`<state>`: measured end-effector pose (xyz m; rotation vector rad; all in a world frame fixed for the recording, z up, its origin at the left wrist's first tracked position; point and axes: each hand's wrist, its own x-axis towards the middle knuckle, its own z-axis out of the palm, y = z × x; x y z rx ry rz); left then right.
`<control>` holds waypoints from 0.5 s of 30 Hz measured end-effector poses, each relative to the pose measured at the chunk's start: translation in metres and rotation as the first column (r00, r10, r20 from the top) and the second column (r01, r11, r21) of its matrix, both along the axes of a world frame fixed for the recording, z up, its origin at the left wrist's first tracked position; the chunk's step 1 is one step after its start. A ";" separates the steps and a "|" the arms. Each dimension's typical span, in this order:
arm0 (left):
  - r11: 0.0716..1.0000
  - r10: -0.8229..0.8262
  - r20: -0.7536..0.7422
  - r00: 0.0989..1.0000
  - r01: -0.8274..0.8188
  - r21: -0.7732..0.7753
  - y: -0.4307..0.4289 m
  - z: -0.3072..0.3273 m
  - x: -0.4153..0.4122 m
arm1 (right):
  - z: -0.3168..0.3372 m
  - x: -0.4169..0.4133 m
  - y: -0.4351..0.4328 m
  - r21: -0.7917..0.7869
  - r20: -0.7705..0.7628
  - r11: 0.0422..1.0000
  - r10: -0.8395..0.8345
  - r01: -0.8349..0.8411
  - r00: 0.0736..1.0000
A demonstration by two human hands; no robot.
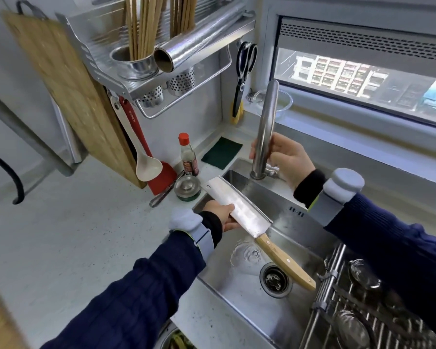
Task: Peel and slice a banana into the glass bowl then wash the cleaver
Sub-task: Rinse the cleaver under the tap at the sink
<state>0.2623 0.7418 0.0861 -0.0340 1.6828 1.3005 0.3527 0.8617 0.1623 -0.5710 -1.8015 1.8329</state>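
Grey speckled counter (86,222) runs along the left, with a steel sink (237,298) set into it under a window (363,79). Over the sink, the left hand (224,215) holds the cleaver (237,207) by its blade, thumb on the upper face and fingers curled beneath. The blade lies nearly flat, and its wooden handle points near-right, ending above the drain (275,279). Water ripples in a ring on the sink floor just left of the handle. The right hand (285,159) is wrapped round the lower part of the upright faucet (267,127) at the far rim. The glass bowl (285,102) sits on the sill behind the faucet; what is in it cannot be made out. A green pad (222,152) and a red-capped bottle (188,157) stand on the counter left of the faucet. A wooden board (68,89) leans on the far-left wall. Scissors (244,69) hang by the window. A dish rack (337,298) spans the sink's near-right side.
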 end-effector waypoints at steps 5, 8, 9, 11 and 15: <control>0.999 0.032 0.010 0.999 -0.032 -0.012 -0.002 -0.006 0.001 | -0.008 0.008 -0.010 0.262 0.126 0.961 -0.125 0.089 0.984; 0.999 0.045 0.066 0.997 -0.044 -0.011 -0.006 -0.010 0.000 | -0.038 0.022 -0.013 0.462 0.472 0.886 -0.214 -0.033 0.855; 0.999 0.047 0.091 0.995 -0.046 -0.015 -0.008 -0.012 0.000 | -0.048 0.028 -0.016 0.431 0.633 0.889 -0.177 -0.153 0.753; 0.999 0.038 0.098 0.994 -0.035 -0.034 -0.010 -0.016 0.004 | -0.065 0.040 -0.027 0.287 0.882 0.873 -0.080 -0.395 0.464; 0.994 0.026 0.054 0.998 -0.020 -0.105 -0.009 -0.028 0.007 | -0.092 0.060 -0.047 0.107 0.981 0.813 0.008 -0.572 0.195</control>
